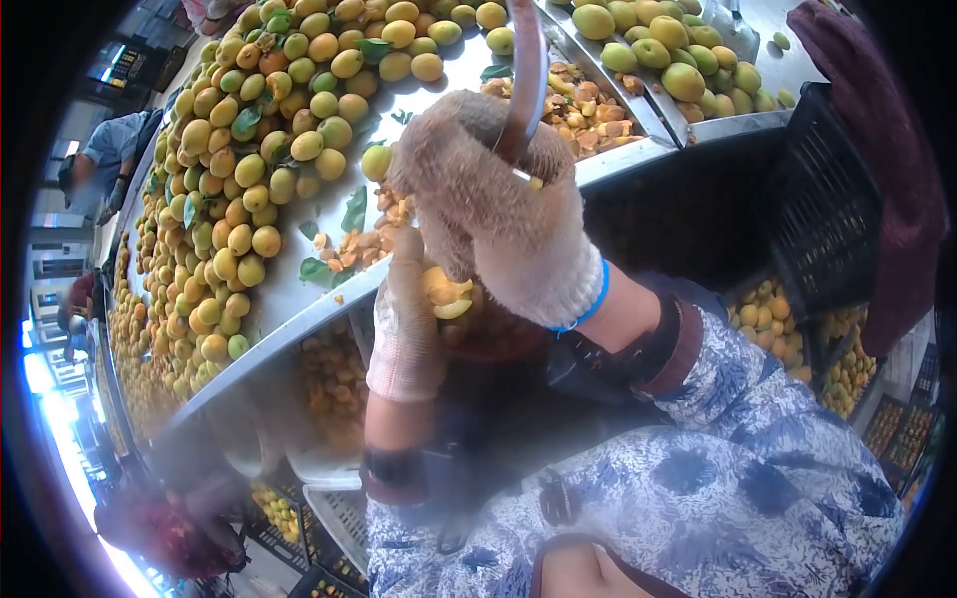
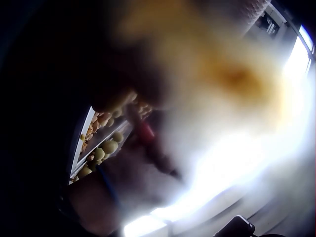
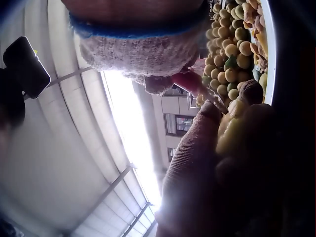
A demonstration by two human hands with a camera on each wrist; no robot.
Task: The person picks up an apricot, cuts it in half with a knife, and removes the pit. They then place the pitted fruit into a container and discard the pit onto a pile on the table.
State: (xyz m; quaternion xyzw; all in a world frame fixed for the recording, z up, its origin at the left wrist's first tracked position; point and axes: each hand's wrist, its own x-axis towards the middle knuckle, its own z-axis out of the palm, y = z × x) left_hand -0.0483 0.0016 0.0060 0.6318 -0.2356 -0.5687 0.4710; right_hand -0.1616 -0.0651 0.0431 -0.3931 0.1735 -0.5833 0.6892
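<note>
My left hand (image 1: pixel 407 329), in a pale knitted glove, holds a cut-open apricot (image 1: pixel 446 291) between thumb and fingers; yellow flesh shows. Over it, my right hand (image 1: pixel 498 199), in a stained knitted glove, grips a small knife by its red handle (image 3: pixel 186 80). The metal blade (image 3: pixel 216 100) points at the apricot's cut side in the right wrist view. From the right fist a long curved strip (image 1: pixel 525 80) rises in the head view. The left wrist view is mostly blurred and glaring, with the red handle (image 2: pixel 145 132) showing near its middle.
A heap of whole apricots (image 1: pixel 239 179) covers the metal table on the left. Cut pieces (image 1: pixel 588 110) lie in a trough behind the right hand, beside larger green fruit (image 1: pixel 688 60). Black crates (image 1: pixel 822 199) stand at right. Other people (image 1: pixel 115 154) work along the left.
</note>
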